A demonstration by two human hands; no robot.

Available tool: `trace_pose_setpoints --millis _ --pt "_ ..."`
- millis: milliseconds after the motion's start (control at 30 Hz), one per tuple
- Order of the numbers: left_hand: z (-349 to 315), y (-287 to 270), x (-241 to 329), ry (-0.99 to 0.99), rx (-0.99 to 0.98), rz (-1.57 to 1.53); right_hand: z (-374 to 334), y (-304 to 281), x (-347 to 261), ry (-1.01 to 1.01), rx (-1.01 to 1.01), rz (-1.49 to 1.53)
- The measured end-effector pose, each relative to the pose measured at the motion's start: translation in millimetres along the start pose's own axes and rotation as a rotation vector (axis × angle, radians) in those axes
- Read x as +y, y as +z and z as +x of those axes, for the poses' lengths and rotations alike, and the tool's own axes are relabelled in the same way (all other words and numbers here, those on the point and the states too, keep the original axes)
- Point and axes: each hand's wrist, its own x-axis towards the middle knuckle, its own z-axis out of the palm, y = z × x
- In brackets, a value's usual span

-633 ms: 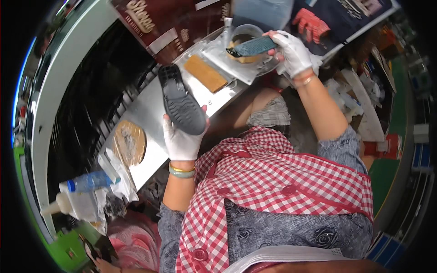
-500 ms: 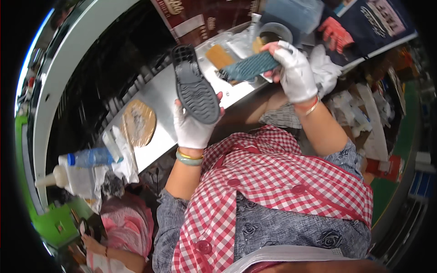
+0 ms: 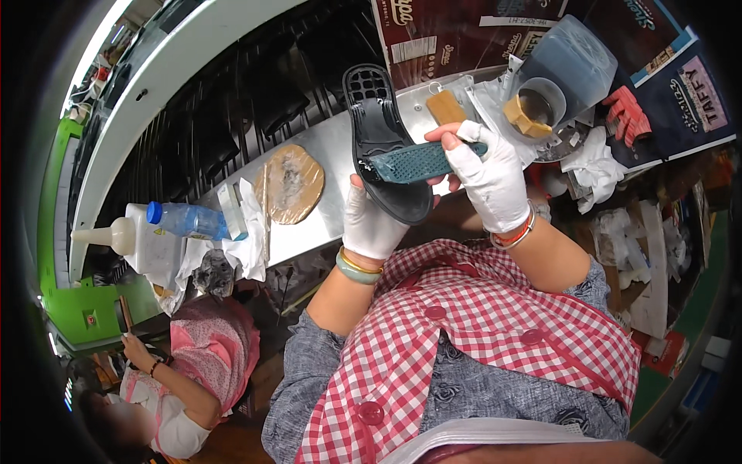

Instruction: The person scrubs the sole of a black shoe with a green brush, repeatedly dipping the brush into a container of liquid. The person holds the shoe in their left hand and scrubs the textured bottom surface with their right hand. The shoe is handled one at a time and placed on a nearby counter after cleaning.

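A black shoe sole (image 3: 380, 122) lies across my left hand (image 3: 372, 226). White fingerless glove fabric covers that hand, and its bare fingertips grip the sole's near end from beneath. The far end of the sole shows a grid of hollows, with a smooth, shiny recess closer to me. Between the fingers and thumb of my right hand (image 3: 495, 178), also gloved in white, is a flat teal tool with a dimpled surface (image 3: 413, 163). It slants over the middle of the sole, its whitish tip at the inner side. Whether the tip touches is hard to tell.
On the metal bench (image 3: 328, 155) lie a film-wrapped tan disc (image 3: 294, 184), a blue-capped bottle (image 3: 189, 220) and a white spouted bottle (image 3: 139, 240). A clear cup (image 3: 542, 97) of dark liquid stands at the right. A co-worker (image 3: 182, 387) sits at lower left.
My right hand has brought the teal tool left and down, over the sole. The sole has tilted in my left hand. The whole view has shifted, with the bench now further right.
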Motion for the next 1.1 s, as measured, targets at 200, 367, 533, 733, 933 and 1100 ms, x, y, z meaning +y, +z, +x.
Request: trace_pose_setpoints --millis 200,367,533,733,933,1100 --pt "-3 8 -1 0.018 -0.025 0.139 -1 9 -1 -0.094 0.068 -0.003" --pt "-6 10 -2 0.017 -0.021 0.153 10 9 -1 -0.167 0.088 -0.068" --pt "-10 13 2 0.019 -0.006 0.207 19 11 -8 -0.213 0.076 -0.099" --pt "-14 4 3 -0.027 -0.013 0.193 36 12 -11 -0.298 0.082 -0.037" --pt "-20 -4 7 0.001 0.002 0.190 45 18 -16 -0.218 -0.006 -0.045" --pt "-14 -2 9 0.082 0.082 0.248 21 19 -7 -0.006 -0.083 -0.053"
